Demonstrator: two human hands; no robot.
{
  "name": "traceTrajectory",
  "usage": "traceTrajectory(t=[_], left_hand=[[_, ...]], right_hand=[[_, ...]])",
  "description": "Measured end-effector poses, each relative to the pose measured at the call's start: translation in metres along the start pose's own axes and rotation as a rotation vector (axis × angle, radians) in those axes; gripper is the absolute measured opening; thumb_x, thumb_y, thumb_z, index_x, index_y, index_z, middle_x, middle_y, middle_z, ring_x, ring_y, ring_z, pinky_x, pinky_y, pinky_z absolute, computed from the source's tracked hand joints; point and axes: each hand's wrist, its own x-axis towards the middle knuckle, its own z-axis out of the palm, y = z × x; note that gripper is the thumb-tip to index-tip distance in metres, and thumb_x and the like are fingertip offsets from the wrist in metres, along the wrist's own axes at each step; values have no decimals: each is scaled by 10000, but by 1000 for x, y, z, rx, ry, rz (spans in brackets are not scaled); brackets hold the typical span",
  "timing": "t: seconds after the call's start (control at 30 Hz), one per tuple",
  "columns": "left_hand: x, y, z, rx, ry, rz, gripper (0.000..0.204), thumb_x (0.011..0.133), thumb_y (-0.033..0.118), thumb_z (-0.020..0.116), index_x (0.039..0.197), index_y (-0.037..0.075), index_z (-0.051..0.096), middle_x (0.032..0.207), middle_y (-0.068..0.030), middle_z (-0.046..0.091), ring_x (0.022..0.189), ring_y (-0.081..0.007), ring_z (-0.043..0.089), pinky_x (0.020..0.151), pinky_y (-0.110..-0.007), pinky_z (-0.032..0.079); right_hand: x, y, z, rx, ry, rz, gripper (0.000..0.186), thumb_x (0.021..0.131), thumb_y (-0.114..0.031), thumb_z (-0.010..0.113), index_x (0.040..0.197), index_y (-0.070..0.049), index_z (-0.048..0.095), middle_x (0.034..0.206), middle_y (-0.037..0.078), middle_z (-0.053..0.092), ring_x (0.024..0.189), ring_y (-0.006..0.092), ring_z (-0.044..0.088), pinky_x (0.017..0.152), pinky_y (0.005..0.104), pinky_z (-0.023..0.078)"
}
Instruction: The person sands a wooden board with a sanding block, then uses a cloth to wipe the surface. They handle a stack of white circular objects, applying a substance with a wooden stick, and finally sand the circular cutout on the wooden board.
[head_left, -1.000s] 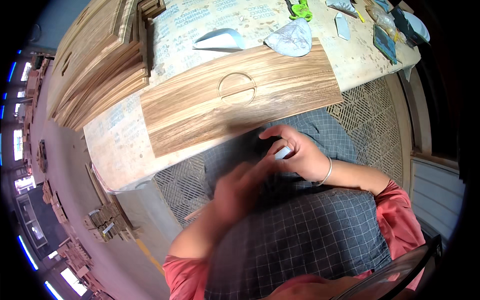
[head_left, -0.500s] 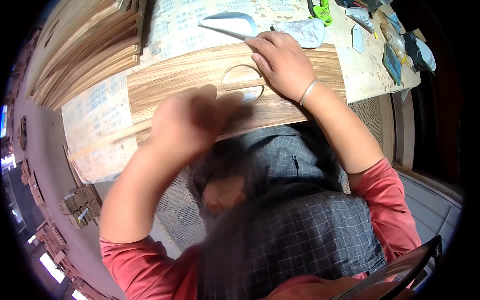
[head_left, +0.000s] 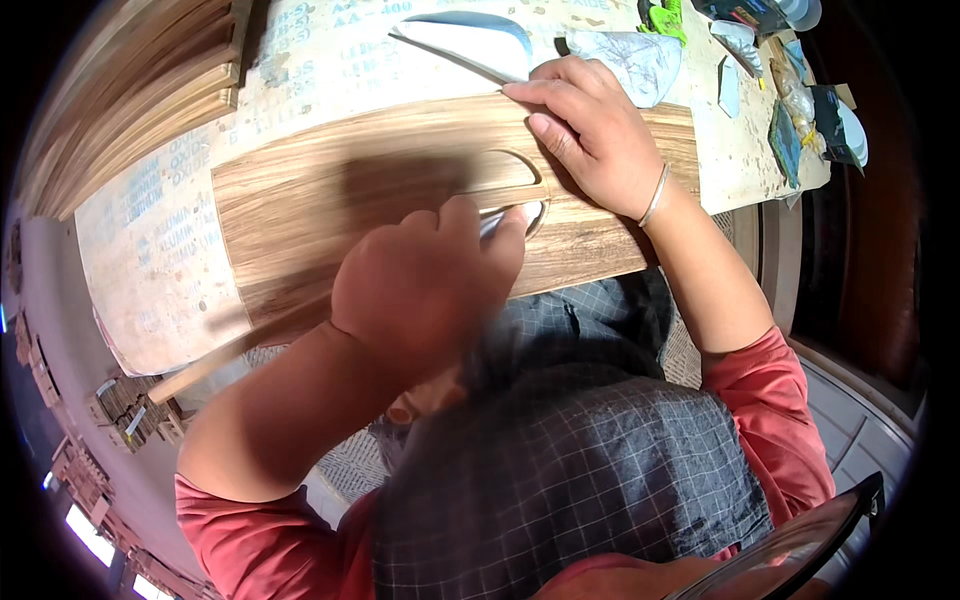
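Observation:
A long wooden board [head_left: 300, 210] with a half-round handle cutout [head_left: 505, 180] lies across the table's near edge. My left hand [head_left: 420, 290] is over the cutout, fingers pinched on a small pale piece [head_left: 503, 220] that looks like sandpaper; the hand is blurred. My right hand [head_left: 590, 130], with a thin bangle on the wrist, lies on the board just right of the cutout. Its fingers reach over the board's far edge and hold it down.
A stack of wooden boards [head_left: 130, 90] stands at the table's upper left. The table [head_left: 160, 260] is covered with printed paper. Pale curved sheets [head_left: 470, 35] lie behind the board, and small clutter [head_left: 800, 110] at the far right. A grey checked apron [head_left: 560, 460] covers my lap.
Both hands rose from my lap to the board. The right hand settled on its far edge, and the left hand came to the cutout with the pale piece.

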Motion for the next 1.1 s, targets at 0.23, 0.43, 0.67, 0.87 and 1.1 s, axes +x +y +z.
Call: traceTrajectory(t=[0.23,0.43,0.67,0.87,1.1], left_hand=[[-3,-26,-30,-43,-196,155,308,808,163,612,1114,158,653,754,-59,525,593,-183,580,452,-316,450],[4,-10,-13,40,-152,69,359,784,159,598,1138,168,656,787,-58,538,616,-191,586,492,-300,465],[5,-15,-25,-59,-260,49,359,809,158,602,1166,139,635,799,-62,545,672,-203,622,519,-307,490],[-7,-8,-19,-33,-133,-3,409,802,127,598,1211,140,615,809,-79,552,654,-214,607,519,-325,485],[1,8,-9,-9,-49,-29,481,790,79,580,1264,159,591,820,-97,545,584,-258,579,485,-359,470]], right_hand=[[1,0,0,-15,26,-15,226,845,-98,600,1057,-89,680,952,92,590,941,291,537,853,380,447],[6,-3,4,5,-17,38,241,843,-106,600,1072,-94,676,980,84,580,954,294,525,862,380,444],[3,-1,6,34,30,36,236,838,-114,610,1062,-100,685,953,73,589,943,280,540,851,377,449],[-1,2,2,42,45,48,229,835,-146,608,1047,-117,688,971,68,599,954,280,552,870,385,454],[-1,-1,3,46,28,102,210,863,-202,606,1041,-134,695,984,64,606,983,281,546,891,381,456]])
